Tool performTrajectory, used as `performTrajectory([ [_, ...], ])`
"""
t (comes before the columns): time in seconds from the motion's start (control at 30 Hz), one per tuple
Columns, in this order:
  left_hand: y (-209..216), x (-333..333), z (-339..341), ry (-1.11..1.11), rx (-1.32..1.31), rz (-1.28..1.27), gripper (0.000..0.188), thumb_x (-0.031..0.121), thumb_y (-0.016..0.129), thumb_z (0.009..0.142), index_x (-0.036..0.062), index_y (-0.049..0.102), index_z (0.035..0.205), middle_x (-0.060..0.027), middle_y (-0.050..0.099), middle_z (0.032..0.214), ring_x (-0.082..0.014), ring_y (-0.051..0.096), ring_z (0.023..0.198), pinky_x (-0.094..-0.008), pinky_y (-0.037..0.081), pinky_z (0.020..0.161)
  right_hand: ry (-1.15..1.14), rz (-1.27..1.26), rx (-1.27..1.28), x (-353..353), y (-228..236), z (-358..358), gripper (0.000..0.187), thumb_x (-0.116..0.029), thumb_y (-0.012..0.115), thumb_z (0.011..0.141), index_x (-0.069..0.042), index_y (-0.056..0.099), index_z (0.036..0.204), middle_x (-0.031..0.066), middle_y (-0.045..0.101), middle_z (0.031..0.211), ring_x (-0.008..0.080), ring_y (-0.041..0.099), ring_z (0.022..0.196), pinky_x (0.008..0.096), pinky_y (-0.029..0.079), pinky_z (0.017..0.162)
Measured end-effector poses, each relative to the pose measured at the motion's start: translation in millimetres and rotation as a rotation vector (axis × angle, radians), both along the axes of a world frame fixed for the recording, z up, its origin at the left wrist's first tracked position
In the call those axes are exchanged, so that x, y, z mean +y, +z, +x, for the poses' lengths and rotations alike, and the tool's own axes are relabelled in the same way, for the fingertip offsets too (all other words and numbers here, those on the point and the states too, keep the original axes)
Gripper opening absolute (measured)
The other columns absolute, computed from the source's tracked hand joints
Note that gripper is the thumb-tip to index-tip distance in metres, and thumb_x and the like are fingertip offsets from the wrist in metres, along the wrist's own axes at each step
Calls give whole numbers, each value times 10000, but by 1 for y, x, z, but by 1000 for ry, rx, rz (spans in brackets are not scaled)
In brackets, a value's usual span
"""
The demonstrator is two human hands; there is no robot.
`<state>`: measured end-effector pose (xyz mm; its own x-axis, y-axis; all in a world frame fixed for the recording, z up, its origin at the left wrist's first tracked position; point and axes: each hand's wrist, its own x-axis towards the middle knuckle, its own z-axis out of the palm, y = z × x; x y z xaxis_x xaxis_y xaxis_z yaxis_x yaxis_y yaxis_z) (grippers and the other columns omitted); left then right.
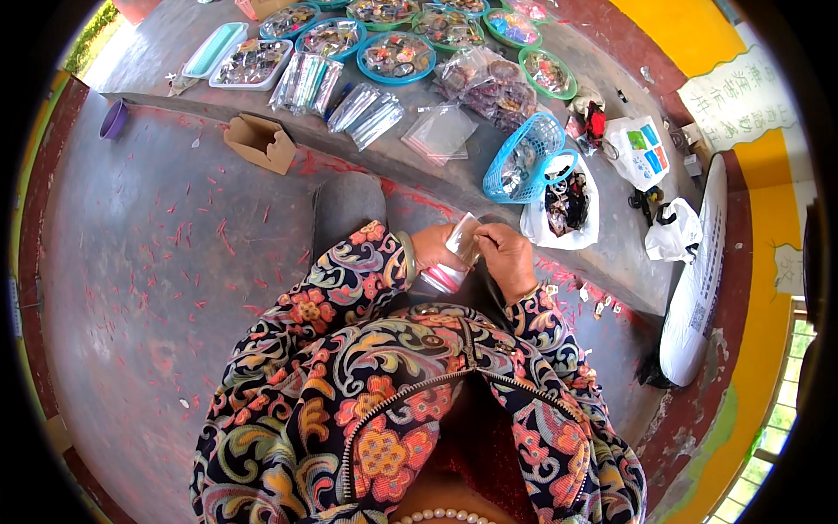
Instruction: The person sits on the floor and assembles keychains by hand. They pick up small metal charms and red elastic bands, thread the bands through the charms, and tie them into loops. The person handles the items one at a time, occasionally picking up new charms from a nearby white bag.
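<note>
Nearest, below the hands: patterned coat [384, 437]. Gripped in the left hand [431, 248], with fingers wrapped around one side: a clear packet [464, 238], located directly between the hands. Pinched narrow at the packet's upper right edge: the right hand [508, 262], with knuckles uppermost. Red-and-white band [445, 278] visible below the left hand; contents, if any, too small to identify. Long axis slanted: upper end directed away and slightly right, lower end back toward the body and left.

Treat as light, thin, flexible and probably slippery; likely to crease under pressure. Support flat across the lower half; pinch at the upper edge only.

Just beyond and right of the right hand: white bag [578, 234] with dark pieces inside; adjoining, farther out, light-blue basket [497, 177]. Ahead of both hands: flat clear bags [436, 137]. Ahead and left: cardboard box [279, 155]. Farther ahead: round blue tray [397, 80] of small mixed pieces.
</note>
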<state>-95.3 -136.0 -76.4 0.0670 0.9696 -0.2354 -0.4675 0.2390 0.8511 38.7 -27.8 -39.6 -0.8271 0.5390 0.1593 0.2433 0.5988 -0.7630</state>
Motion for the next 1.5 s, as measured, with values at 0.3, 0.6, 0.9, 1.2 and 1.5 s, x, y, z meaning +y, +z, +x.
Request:
performTrajectory([
  [0.3, -12, 0, -2, -74, 83, 32, 532, -20, 666, 630, 38, 483, 1127, -74, 593, 968, -178, 585, 876, -299, 444, 790, -113, -375, -193, 4, 14, -3, 103, -94, 514, 823, -16, 578, 849, 73, 611, 653, 125, 610, 582, 240, 456, 461],
  [0.6, 4, -2, -4, -29, -76, -38, 498, -39, 627, 651, 24, 481, 1123, -104, 594, 951, -199, 592, 874, -306, 450, 789, -165, -683, -124, 35, 20, 11, 129, -98, 565, 808, -14, 615, 891, 32, 624, 718, 93, 612, 623, 175, 374, 389],
  [0.9, -3, -3, -3, 101, -195, -40, 533, -84, 594, 638, 19, 456, 1142, -122, 585, 964, -223, 581, 914, -337, 447, 807, -225, -642, 19, 76, 37, 38, 140, -95, 602, 779, 17, 633, 857, 51, 621, 751, 102, 579, 617, 185, 378, 452],
  [1.2, 4, -5, -2, -9, -128, -16, 650, -67, 612, 609, 43, 389, 1209, -69, 538, 1017, -168, 535, 936, -308, 420, 838, 52, -789, -301, 57, 31, 10, 388, -273, 630, 786, -25, 552, 1074, 16, 596, 786, 28, 412, 431, 158, 298, 383],
  [1.5, -4, -3, -5, 21, 62, 65, 734, -2, 644, 599, 45, 330, 1260, -80, 486, 1124, -158, 471, 1042, -304, 376, 896, 361, -910, -566, 69, 11, -17, 237, -238, 675, 749, -36, 629, 865, -36, 524, 628, 25, 391, 421, 170, 269, 360],
])
